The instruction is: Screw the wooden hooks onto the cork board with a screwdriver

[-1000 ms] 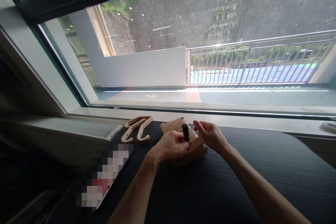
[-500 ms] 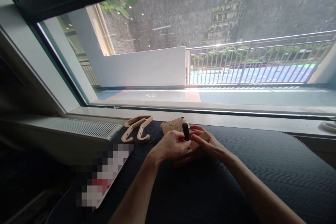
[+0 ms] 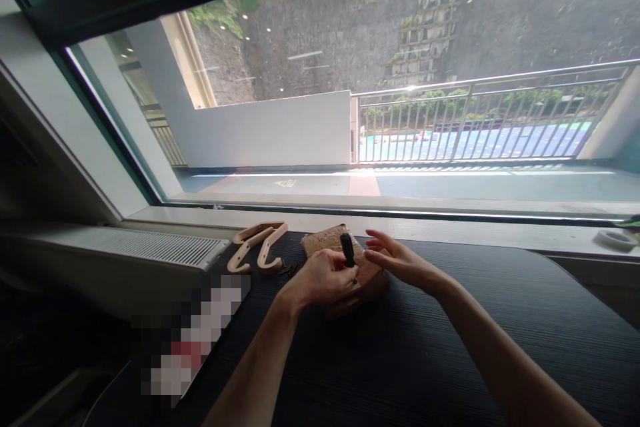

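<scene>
My left hand (image 3: pixel 320 280) is closed, its fingertips pinching low around a black-handled screwdriver (image 3: pixel 346 247) that stands nearly upright. Its shaft is mostly hidden by my fingers. Beneath and beside that hand lies a light wooden block (image 3: pixel 371 272), partly covered by the fingers. Just to the right, my right hand (image 3: pixel 403 265) is open, fingers stretched toward the screwdriver with nothing in them. Behind my left hand sits a rough brown wooden board (image 3: pixel 325 238), sprinkled with pale crumbs or shavings.
Two pale wooden hooks (image 3: pixel 270 255) lie at the table's back left, with several small dark screws (image 3: pixel 286 269) beside them. A blurred flat item (image 3: pixel 200 340) rests at the left edge. Beyond the black table (image 3: pixel 480 320) are a radiator (image 3: pixel 185 247), windowsill and large window.
My right hand has let go of the wooden block and drawn back to the right, its fingers spreading. My left hand remains on the screwdriver, whose handle leans slightly more left.
</scene>
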### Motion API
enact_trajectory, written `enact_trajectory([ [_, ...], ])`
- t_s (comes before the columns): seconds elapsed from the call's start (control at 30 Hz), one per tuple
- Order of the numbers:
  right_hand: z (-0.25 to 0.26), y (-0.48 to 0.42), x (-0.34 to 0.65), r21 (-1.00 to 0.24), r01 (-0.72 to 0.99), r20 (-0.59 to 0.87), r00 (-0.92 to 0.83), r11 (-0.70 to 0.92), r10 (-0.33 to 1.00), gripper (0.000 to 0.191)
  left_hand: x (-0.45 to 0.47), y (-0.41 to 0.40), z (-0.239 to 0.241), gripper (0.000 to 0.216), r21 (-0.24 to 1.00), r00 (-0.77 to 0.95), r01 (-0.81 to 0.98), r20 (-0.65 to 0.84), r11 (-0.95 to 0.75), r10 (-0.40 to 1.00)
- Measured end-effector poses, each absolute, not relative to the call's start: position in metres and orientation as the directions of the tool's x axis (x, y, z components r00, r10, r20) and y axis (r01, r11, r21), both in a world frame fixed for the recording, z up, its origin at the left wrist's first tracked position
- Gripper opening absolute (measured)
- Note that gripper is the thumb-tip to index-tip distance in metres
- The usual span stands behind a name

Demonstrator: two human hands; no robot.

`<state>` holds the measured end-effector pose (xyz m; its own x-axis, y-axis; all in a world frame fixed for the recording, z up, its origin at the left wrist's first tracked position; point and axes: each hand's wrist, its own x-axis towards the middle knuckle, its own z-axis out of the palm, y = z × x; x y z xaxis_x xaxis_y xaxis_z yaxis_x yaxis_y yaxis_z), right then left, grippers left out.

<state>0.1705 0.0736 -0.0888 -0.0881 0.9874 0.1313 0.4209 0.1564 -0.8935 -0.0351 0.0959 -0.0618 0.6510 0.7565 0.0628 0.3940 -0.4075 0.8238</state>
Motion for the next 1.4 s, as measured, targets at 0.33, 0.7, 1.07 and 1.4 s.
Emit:
enact_trajectory([
  [0.33,-0.03,0.043,0.117,-0.527,0.628,0.541,-0.272,0.573,0.796,0.036,-0.037,0.099,-0.064,0.022,0.735,0.648,0.47,0.088,-0.488,0.756],
  [0.7,-0.035,0.053,0.124,-0.457,0.776,0.546,-0.141,0.435,0.825,0.027,-0.034,0.094,-0.065,0.026,0.742,0.616,0.471,0.111,-0.477,0.78],
  [1.07,-0.041,0.054,0.122,-0.321,0.869,0.626,-0.103,0.376,0.773,0.021,-0.034,0.093,-0.061,0.028,0.775,0.651,0.433,0.084,-0.46,0.755],
  [1.4,-0.037,0.049,0.122,-0.406,0.775,0.576,-0.195,0.485,0.794,0.033,-0.035,0.091,-0.06,0.025,0.751,0.608,0.496,0.058,-0.436,0.791],
])
